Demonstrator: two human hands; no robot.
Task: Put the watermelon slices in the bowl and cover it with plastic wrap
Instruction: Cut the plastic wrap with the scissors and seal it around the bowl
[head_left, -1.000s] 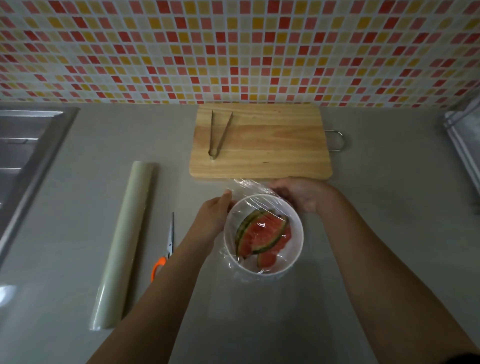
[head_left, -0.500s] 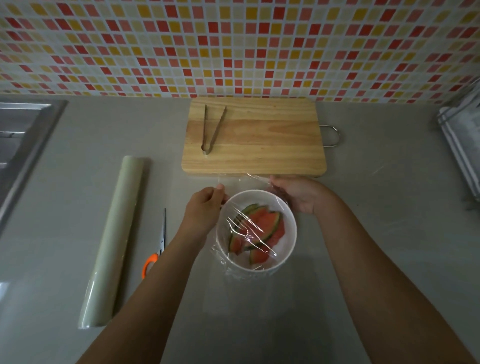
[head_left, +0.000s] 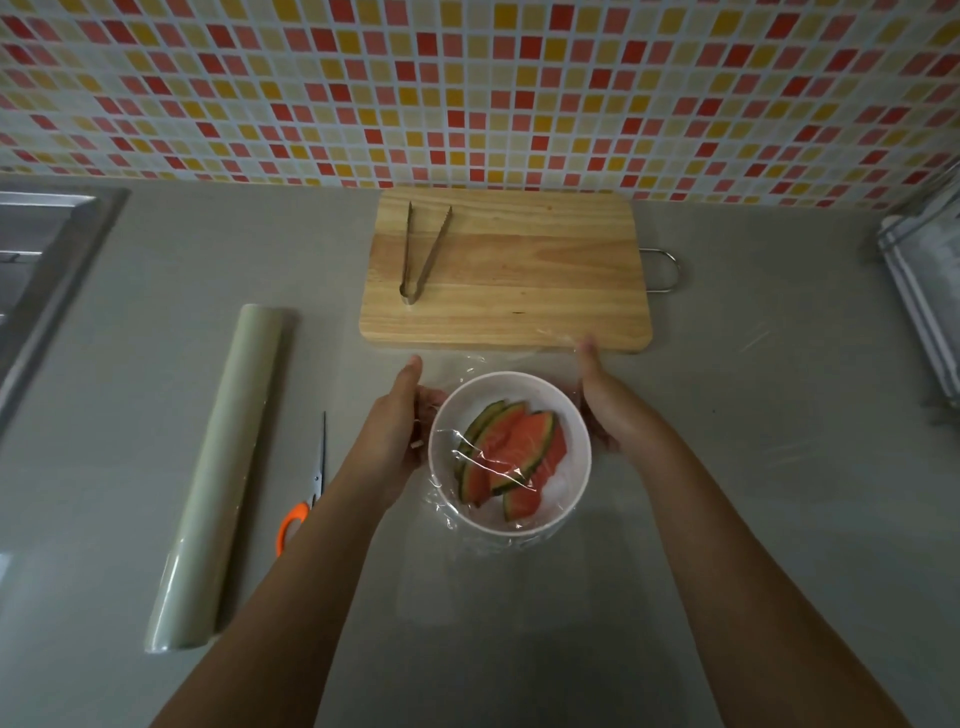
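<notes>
On the counter before me, the bowl holds the slices, midway between my hands. Left hand and right hand each curl fingers on the wrap at its flanks, the slack lying beyond, toward the board.

A white bowl of watermelon slices sits between the left grip and right grip, each cupping one side, thumbs pointing away. Crinkled plastic wrap lies over the slices and under both grips. Just beyond the grips lies a cutting board bearing tongs. Outward from the left grip, scissors, then a roll, lie on the counter.
</notes>
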